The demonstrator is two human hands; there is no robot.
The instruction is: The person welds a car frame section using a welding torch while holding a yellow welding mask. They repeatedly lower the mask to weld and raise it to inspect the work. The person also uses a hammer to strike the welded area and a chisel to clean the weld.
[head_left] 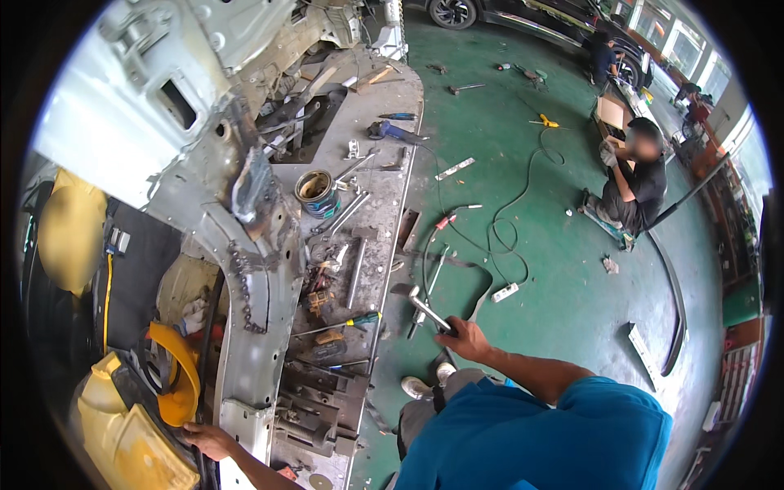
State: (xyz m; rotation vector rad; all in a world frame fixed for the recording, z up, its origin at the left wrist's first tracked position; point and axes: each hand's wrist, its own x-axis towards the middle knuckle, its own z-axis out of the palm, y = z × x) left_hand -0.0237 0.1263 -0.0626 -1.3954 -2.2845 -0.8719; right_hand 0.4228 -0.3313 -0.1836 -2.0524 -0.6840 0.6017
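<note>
My right hand [467, 339] is closed around the handle of a hammer [429, 311], its metal head pointing up and left above the green floor. At lower left, my left hand [211, 441] grips the bottom edge of a yellow curved shell [178, 380]; its fingertips are partly hidden. The shell stands beside the bare metal car body pillar [253, 327]. Rough dark weld marks run along the pillar. Behind the shell is a yellow seat [131, 425] inside the car body.
A grey metal bench [384, 188] carries an open can [317, 194], an angle grinder [395, 132], a screwdriver [351, 321] and several wrenches. Cables and a power strip [505, 291] lie on the floor. Another person [637, 175] squats at right; a dark car [531, 16] stands behind.
</note>
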